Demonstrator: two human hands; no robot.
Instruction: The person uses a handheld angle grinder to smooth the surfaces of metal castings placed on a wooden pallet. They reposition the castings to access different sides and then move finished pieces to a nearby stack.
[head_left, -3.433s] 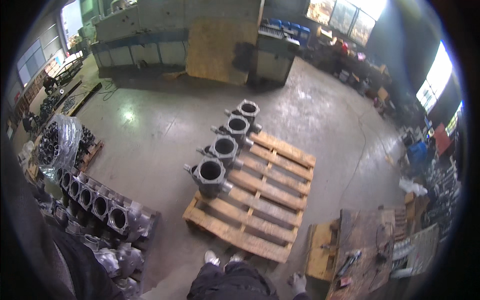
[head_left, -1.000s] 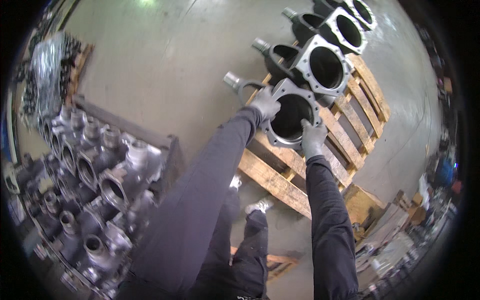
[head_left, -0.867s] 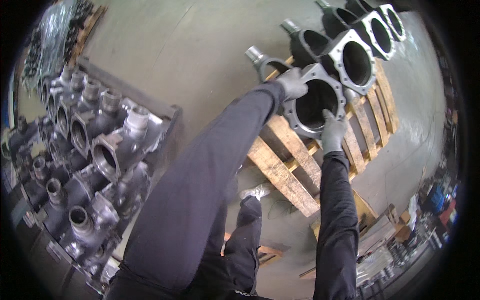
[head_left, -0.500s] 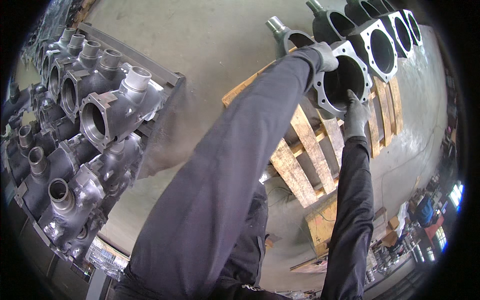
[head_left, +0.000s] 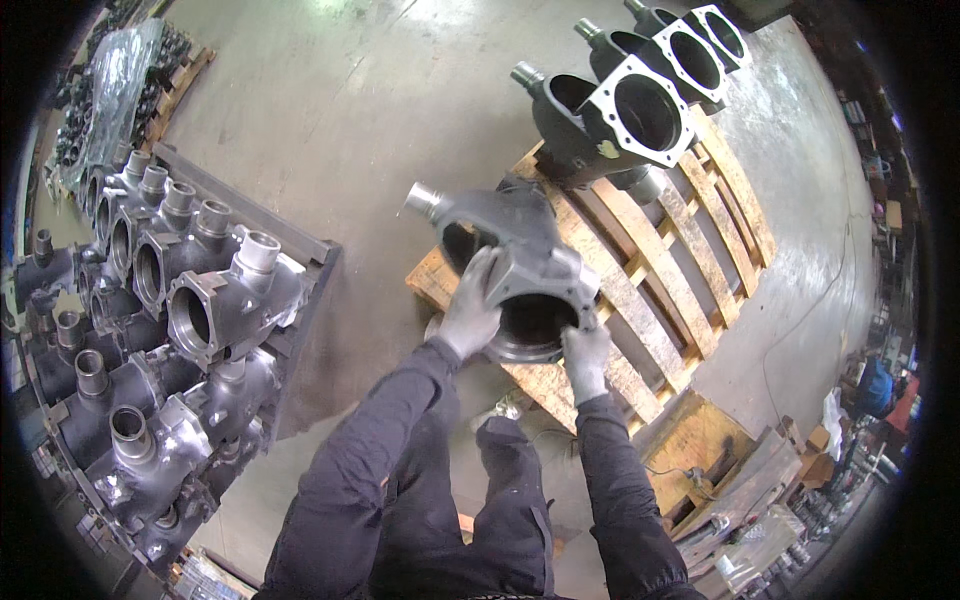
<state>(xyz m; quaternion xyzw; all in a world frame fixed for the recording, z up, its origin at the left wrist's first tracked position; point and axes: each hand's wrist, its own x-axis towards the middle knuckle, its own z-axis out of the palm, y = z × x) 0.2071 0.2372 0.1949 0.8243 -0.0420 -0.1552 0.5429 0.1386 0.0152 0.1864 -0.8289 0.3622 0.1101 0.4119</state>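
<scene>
1. Nearest: dark sleeves (head_left: pixel 345 480) and dark trousers (head_left: pixel 515 510) of the wearer; a pale shoe (head_left: pixel 508 405) shows beyond the trouser leg.
2. Left hand (head_left: pixel 472 308), gray-gloved: grasping the held casting at the left side of its flange, fingers up along the metal.
3. Right hand (head_left: pixel 587 360), also gloved: grasping the same flange at its right rim, across the round opening from the left.
4. Held casting (head_left: pixel 515 235): dark gray, hollow, over the near left part of the pallet. Tilted, flange opening toward the wearer, bright tubular stub to upper left. Slightly blurred; cannot tell whether it touches the slats.
5. Wooden pallet (head_left: pixel 625 215): spaced planks, set slantwise on the gray floor (head_left: pixel 350 130).
6. Lower right, near the pallet: a yellowish wooden box (head_left: pixel 700 440), a dark cable over it.
7. Left, well apart from the hands: metal rack (head_left: pixel 318 270) with more stubbed castings (head_left: pixel 245 285), crowded in rows; those along the right side have stubs up.
8. Beyond the held casting: three similar castings (head_left: pixel 560 135) in a receding line, flanges toward the wearer, the closest at the pallet's edge.
9. Farther, upper left: small dark parts under clear plastic film (head_left: pixel 120 85).
</scene>
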